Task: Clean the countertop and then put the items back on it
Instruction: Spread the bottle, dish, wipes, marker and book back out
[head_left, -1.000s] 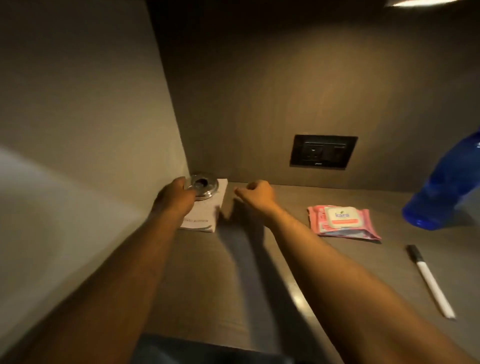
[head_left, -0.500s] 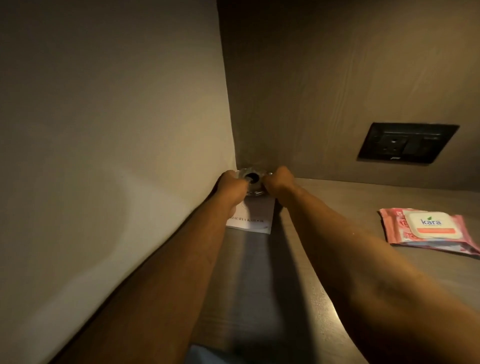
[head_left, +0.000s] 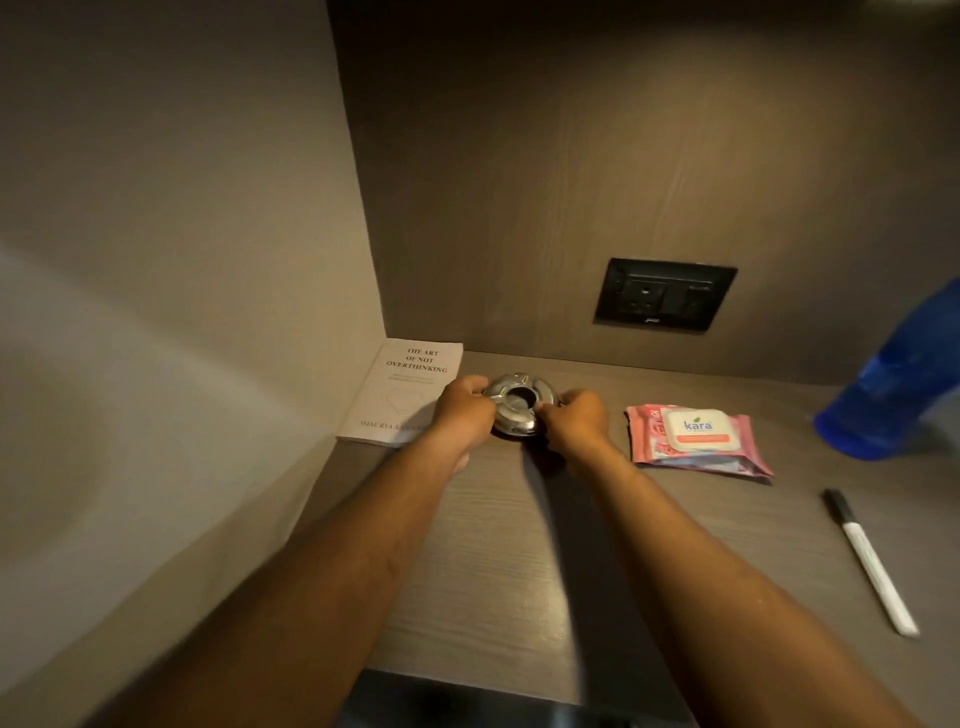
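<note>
A round shiny metal ashtray (head_left: 519, 408) is held between both hands just above the wooden countertop (head_left: 493, 571), to the right of a white book (head_left: 402, 389) in the left corner. My left hand (head_left: 462, 410) grips its left rim and my right hand (head_left: 574, 421) grips its right rim. A pink wet-wipes pack (head_left: 693, 439) lies to the right. Further right lie a black-capped white marker (head_left: 870, 564) and a blue bottle (head_left: 898, 389).
A side wall (head_left: 182, 312) closes the left, and the back panel carries a black power socket (head_left: 665, 293). The counter's front edge runs along the bottom of the view.
Both hands took the ashtray off the book and carried it right, so the book's cover now shows. The view swung back right, bringing the marker and bottle into sight.
</note>
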